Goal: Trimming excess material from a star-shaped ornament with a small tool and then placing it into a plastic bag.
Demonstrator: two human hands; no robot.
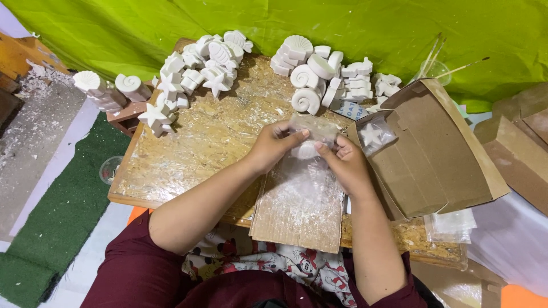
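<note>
My left hand and my right hand meet above the middle of a low wooden board table. Together they hold a small clear plastic bag with a white plaster piece partly inside it. Both hands pinch the bag's edges from either side. Below the hands lies a sheet of cardboard dusted with white powder. An open brown cardboard box sits just right of my right hand, with a bagged white star figure inside it.
Piles of white plaster shells and stars and more of them crowd the table's far side. Two shell figures stand at the left. Clear bags lie at the right. A cup with brushes stands behind the box. Green cloth hangs behind.
</note>
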